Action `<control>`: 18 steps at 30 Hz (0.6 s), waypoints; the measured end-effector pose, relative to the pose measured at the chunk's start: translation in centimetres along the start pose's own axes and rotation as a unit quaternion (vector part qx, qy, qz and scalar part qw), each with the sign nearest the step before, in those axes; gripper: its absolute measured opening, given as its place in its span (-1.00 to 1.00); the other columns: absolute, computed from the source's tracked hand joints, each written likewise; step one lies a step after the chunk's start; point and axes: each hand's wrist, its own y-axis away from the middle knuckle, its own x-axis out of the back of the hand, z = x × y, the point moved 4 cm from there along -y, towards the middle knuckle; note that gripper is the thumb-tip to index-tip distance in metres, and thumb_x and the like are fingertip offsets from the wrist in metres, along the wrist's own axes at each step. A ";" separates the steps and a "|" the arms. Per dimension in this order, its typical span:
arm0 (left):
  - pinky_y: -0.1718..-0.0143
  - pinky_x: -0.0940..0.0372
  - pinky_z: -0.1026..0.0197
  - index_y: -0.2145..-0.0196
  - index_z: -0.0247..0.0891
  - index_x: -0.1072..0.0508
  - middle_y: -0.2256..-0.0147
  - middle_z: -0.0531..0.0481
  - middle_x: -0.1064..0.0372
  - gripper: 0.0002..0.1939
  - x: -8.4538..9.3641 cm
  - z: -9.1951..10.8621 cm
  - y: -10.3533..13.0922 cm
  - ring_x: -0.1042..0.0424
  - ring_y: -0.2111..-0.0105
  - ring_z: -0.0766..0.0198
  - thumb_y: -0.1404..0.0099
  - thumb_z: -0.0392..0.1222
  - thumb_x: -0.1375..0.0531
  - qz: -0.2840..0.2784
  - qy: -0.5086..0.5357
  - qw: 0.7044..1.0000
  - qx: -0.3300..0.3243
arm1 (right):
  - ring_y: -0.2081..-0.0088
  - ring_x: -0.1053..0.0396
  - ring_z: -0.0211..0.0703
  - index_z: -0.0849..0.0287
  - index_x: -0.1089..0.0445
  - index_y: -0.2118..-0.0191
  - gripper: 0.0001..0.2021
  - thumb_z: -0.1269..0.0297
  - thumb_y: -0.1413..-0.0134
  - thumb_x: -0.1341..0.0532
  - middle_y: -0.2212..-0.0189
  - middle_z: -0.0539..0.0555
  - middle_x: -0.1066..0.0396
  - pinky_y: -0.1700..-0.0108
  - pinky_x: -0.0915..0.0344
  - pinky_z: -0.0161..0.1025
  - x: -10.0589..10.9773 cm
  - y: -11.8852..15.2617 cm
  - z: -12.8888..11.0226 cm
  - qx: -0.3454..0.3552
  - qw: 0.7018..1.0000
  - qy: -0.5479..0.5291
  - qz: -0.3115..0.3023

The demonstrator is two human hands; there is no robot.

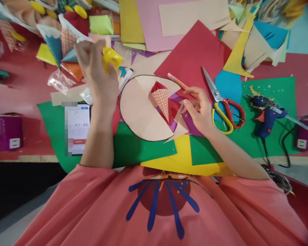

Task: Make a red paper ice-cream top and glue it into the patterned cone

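My left hand (99, 71) is raised over the left side of the table, its fingers closed on a shiny yellow packet (112, 58). My right hand (199, 109) hovers near the paper pieces with loosely curled fingers, nothing visibly gripped. Beside its fingertips lies an orange pen (181, 82), partly hidden by the hand. Between both hands, a small checkered paper cone (162, 99) with a red inside rests on a large beige paper circle (141, 109) outlined in black. Red and purple scraps (173, 126) lie around the cone. A white marker (125, 80) sits at the circle's upper left edge.
Scissors (217, 97) with red and yellow handles lie right of my right hand. Farther right is a blue glue gun (267, 119) with its cord. A phone (79, 130) is beside my left forearm. Finished paper cones (69, 37) and coloured sheets (192, 51) crowd the back.
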 end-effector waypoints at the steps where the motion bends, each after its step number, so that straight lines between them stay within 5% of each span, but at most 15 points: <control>1: 0.01 -0.32 0.19 -0.06 -0.11 -0.31 0.13 -0.02 -0.10 -0.41 0.8 0.8 0.0 -0.20 0.06 0.30 -0.13 -0.59 -0.11 0.039 0.027 0.998 -0.047 | 0.52 -0.35 -0.36 -0.04 -0.30 0.09 -0.76 0.07 -0.15 -0.23 0.08 0.01 -0.40 0.49 -0.40 -0.29 0.0 0.0 0.0 0.002 1.000 -0.002 -0.001; 4: 0.02 -0.34 0.10 -0.06 -0.03 -0.34 0.12 -0.01 -0.27 -0.69 2.6 4.1 0.4 -0.30 0.04 0.24 -0.37 -0.22 -0.09 0.042 0.102 0.991 -0.081 | 0.52 -0.36 -0.37 -0.03 -0.30 0.10 -0.77 0.05 -0.18 -0.20 0.12 0.00 -0.38 0.48 -0.39 -0.28 -0.1 0.1 0.2 0.002 1.000 -0.027 -0.013; 7: -0.04 -0.35 0.07 -0.06 0.04 -0.29 0.05 0.06 -0.35 -0.70 2.0 8.0 1.8 -0.40 0.02 0.26 -0.38 -0.05 -0.11 -0.107 0.226 0.967 -0.040 | 0.48 -0.39 -0.34 -0.03 -0.29 0.05 -0.71 -0.01 -0.18 -0.18 0.12 0.00 -0.38 0.44 -0.42 -0.26 -0.3 0.1 0.2 0.009 0.997 -0.065 -0.045; 10: -0.02 -0.38 0.05 -0.04 0.00 -0.29 0.06 0.03 -0.44 -0.69 0.4 11.5 4.0 -0.46 0.02 0.22 -0.35 -0.04 -0.14 -0.229 0.292 0.926 -0.068 | 0.36 -0.44 -0.26 -0.05 -0.26 -0.02 -0.59 -0.02 -0.09 -0.26 0.18 -0.03 -0.40 0.36 -0.43 -0.25 -0.6 0.1 -0.1 0.017 0.992 -0.090 -0.089; 14: -0.08 -0.35 -0.02 -0.03 -0.09 -0.33 -0.01 -0.07 -0.43 -0.66 -0.5 12.9 5.4 -0.42 -0.06 0.15 -0.34 -0.01 -0.13 -0.238 0.277 0.922 -0.127 | 0.29 -0.46 -0.23 0.04 -0.35 0.11 -0.71 0.08 -0.07 -0.29 0.27 -0.02 -0.45 0.25 -0.44 -0.24 -0.6 -0.4 0.1 -0.035 0.992 -0.085 -0.089; 18: 0.03 -0.35 0.07 0.09 -0.08 -0.41 0.14 -0.11 -0.45 -0.70 0.2 11.7 5.2 -0.44 0.07 0.15 -0.36 0.07 -0.05 -0.173 0.258 0.950 -0.033 | 0.59 -0.31 -0.33 0.00 -0.29 0.26 -0.76 0.02 -0.02 -0.26 0.42 -0.08 -0.38 0.61 -0.25 -0.31 0.9 -1.1 1.1 -0.069 0.987 -0.121 0.076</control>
